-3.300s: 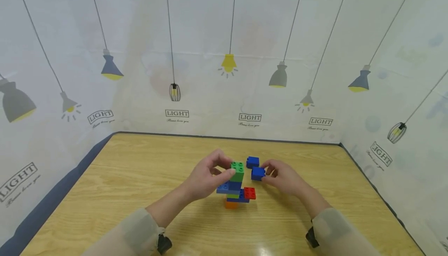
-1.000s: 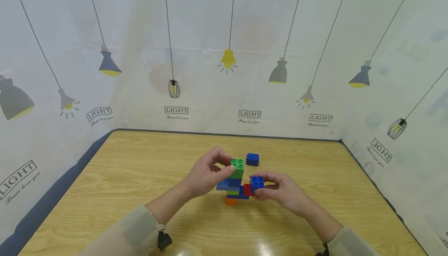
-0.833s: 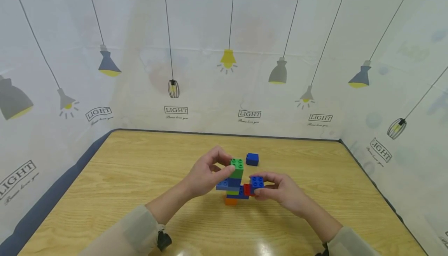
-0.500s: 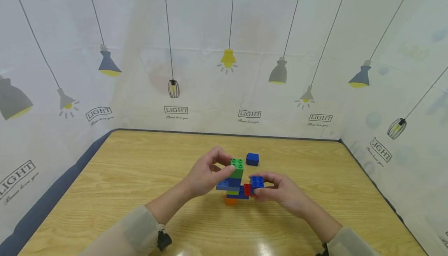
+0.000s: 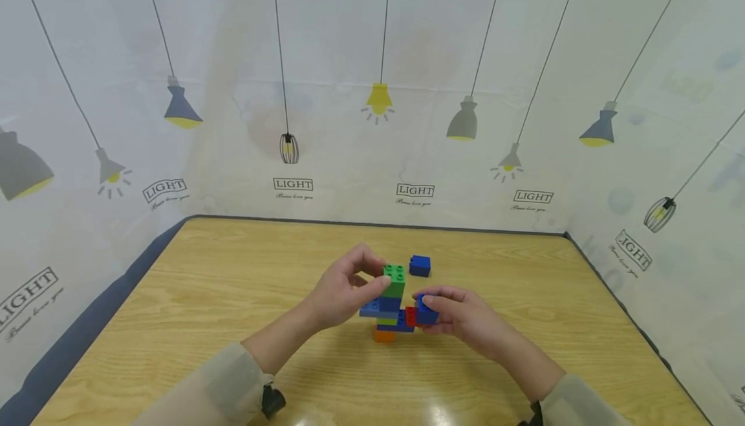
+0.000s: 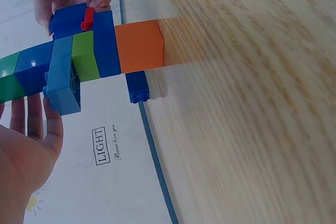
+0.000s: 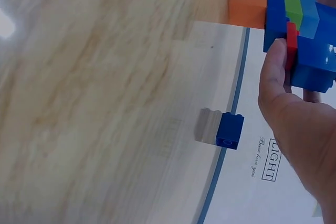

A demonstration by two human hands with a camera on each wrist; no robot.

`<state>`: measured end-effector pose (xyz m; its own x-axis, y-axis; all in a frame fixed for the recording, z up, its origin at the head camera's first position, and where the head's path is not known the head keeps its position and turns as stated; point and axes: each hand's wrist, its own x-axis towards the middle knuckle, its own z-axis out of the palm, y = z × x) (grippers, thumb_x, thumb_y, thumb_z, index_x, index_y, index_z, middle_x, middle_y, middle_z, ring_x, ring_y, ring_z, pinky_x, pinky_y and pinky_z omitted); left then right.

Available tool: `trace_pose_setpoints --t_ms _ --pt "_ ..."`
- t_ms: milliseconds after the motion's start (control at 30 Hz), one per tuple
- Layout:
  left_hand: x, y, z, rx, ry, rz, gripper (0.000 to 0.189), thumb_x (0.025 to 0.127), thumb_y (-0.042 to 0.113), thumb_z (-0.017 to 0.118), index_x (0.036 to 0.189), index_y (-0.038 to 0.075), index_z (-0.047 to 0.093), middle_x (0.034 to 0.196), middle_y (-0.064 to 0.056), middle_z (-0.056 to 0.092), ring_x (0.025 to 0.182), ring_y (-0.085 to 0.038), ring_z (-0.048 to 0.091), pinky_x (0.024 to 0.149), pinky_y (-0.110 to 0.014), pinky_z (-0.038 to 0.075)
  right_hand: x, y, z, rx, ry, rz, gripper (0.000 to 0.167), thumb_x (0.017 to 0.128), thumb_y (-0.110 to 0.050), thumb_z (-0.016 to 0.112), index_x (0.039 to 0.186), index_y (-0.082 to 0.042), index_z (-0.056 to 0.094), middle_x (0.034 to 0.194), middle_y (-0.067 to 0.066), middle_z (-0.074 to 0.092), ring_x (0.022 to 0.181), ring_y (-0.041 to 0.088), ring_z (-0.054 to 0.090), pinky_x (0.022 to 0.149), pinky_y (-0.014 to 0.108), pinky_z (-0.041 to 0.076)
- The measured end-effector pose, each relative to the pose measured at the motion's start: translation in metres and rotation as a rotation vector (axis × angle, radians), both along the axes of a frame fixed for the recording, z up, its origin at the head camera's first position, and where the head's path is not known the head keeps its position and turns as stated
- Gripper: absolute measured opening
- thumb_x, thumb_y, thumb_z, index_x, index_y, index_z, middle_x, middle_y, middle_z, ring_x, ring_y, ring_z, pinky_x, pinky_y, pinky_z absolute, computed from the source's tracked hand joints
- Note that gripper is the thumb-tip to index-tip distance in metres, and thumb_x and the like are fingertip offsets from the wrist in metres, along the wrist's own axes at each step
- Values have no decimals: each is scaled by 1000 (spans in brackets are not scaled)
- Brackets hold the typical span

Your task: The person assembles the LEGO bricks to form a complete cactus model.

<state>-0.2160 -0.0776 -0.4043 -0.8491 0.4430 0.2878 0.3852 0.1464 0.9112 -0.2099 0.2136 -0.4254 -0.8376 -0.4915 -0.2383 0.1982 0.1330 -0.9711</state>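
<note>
A tower of toy building bricks stands on an orange brick [image 5: 384, 335] in the middle of the table. My left hand [image 5: 340, 291] pinches the green brick [image 5: 395, 289] at its top between thumb and fingers. Lower down, a red plate [image 5: 410, 316] juts out to the right on a blue one. My right hand [image 5: 477, 326] grips a blue brick [image 5: 428, 315] seated over the red plate, thumb on its studs and fingers below. In the right wrist view that blue brick [image 7: 313, 62] lies flush against the red plate [image 7: 292, 45].
A loose blue brick [image 5: 420, 266] lies on the wooden table [image 5: 262, 264] behind the tower, to its right. Beyond the table's dark back edge hangs a pale wall cloth [image 5: 337, 44] printed with lamps.
The right hand has brought the blue brick from the table behind to over the red plate. Its thumb has since shifted from the brick's side onto its top. The left hand keeps its hold.
</note>
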Motion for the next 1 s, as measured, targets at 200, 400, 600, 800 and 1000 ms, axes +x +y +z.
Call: trace_pose_setpoints --t_ms 200,400,600,800,1000 --pt "0 -1 1 -6 17 2 16 107 19 68 121 12 62 126 -9 72 114 -20 68 89 -30 62 0 -3 1 -4 -2 -20 57 114 -35 61 153 6 54 139 16 71 119 25 74 104 40 63" --pt "0 -1 1 7 15 -9 16 107 17 68 120 12 62 125 -9 72 113 -21 68 88 -30 61 0 -5 -4 36 12 -40 59 114 -41 60 152 3 57 137 13 74 118 24 75 103 45 64" --pt "1 -1 0 15 -7 -8 17 107 17 69 122 13 63 126 -7 72 115 -23 68 89 -30 62 0 -2 -3 81 70 2 59 112 -37 65 155 2 53 153 23 62 123 27 73 104 49 63" --pt "3 -4 1 5 -18 6 21 107 22 70 128 17 66 126 -5 73 118 -24 68 92 -30 63 1 -1 -7 196 210 47 62 100 -26 83 153 -7 57 157 24 57 129 32 70 105 44 63" --pt "2 -4 1 3 -20 4 26 107 24 71 133 20 67 127 -3 74 120 -23 69 94 -32 63 2 -4 -10 241 265 19 52 100 -24 83 146 -9 63 147 18 65 125 30 69 104 43 63"
